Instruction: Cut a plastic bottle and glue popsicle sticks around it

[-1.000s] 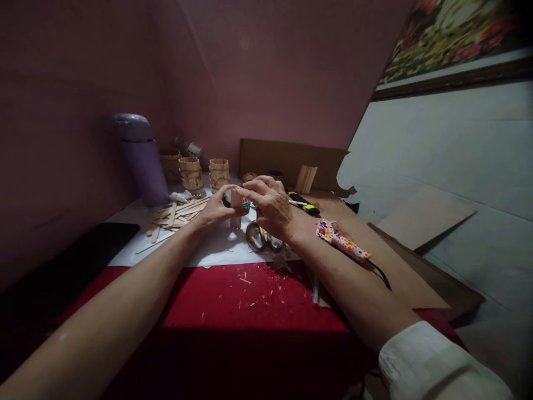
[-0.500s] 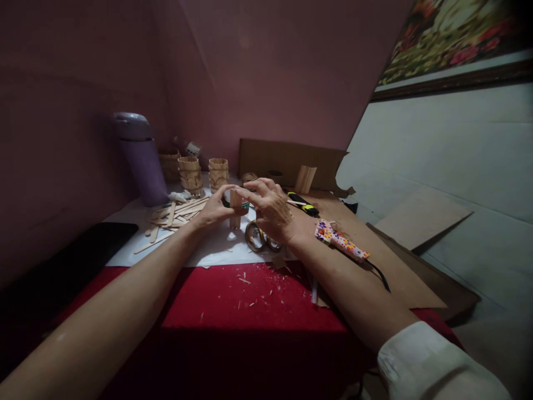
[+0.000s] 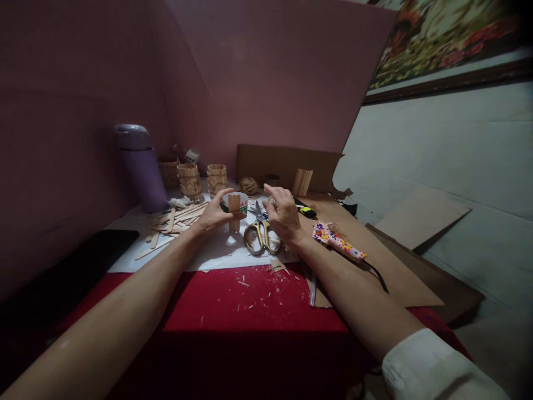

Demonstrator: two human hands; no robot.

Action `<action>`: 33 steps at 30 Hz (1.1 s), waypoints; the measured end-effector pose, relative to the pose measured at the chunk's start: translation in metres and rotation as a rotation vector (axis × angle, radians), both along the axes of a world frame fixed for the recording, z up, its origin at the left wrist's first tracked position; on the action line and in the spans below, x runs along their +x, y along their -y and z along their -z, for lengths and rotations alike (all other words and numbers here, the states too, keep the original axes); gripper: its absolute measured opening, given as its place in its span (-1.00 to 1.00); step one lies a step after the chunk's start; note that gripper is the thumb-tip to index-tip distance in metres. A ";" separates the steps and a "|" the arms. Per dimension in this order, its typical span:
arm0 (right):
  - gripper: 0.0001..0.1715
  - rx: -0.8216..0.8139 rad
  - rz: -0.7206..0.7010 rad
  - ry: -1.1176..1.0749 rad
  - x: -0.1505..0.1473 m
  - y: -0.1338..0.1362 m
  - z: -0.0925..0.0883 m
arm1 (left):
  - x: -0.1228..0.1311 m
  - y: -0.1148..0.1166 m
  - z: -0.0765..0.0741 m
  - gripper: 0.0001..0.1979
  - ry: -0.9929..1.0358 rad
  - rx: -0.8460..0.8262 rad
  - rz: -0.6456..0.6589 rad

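My left hand (image 3: pixel 217 214) is closed round a small white and green plastic cup (image 3: pixel 242 203). Several flat craft sticks (image 3: pixel 234 204) stand upright side by side against the cup's near face, reaching below it. My right hand (image 3: pixel 283 212) is held a little to the right of the cup, touching neither it nor the sticks; its fingers are loosely bent and I see nothing in them. Just below and left of that hand lie gold-handled scissors (image 3: pixel 259 229) on the white sheet, blades pointing away from me.
Loose craft sticks (image 3: pixel 177 219) lie left, before two stick-covered cups (image 3: pixel 217 178) and a purple flask (image 3: pixel 144 172). Twine (image 3: pixel 249 185) sits behind. At right are a flowered glue gun (image 3: pixel 339 241) with a cord, a yellow-black cutter (image 3: pixel 307 211) and cardboard (image 3: pixel 383 283). Scraps litter the red cloth (image 3: pixel 250 311).
My right hand has let go of the cup and moved away to the right. The scissors and twine show more fully. My left hand keeps its hold on the cup.
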State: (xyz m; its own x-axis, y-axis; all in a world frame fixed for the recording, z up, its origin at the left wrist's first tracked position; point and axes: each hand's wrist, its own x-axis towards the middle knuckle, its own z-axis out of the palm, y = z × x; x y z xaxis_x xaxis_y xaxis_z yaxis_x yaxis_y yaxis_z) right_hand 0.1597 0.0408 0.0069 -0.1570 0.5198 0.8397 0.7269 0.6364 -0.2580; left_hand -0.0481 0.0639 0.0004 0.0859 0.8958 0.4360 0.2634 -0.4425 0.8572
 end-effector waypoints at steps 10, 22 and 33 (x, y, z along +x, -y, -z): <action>-0.48 -0.013 -0.108 0.119 -0.007 0.008 -0.007 | -0.002 -0.002 -0.001 0.08 -0.046 0.008 -0.006; -0.48 -0.039 -0.055 0.345 -0.020 0.017 -0.014 | 0.001 0.000 0.001 -0.24 -0.020 0.080 0.045; -0.39 -0.020 -0.019 0.390 -0.020 0.015 -0.012 | 0.002 0.002 0.000 -0.32 0.026 0.079 0.062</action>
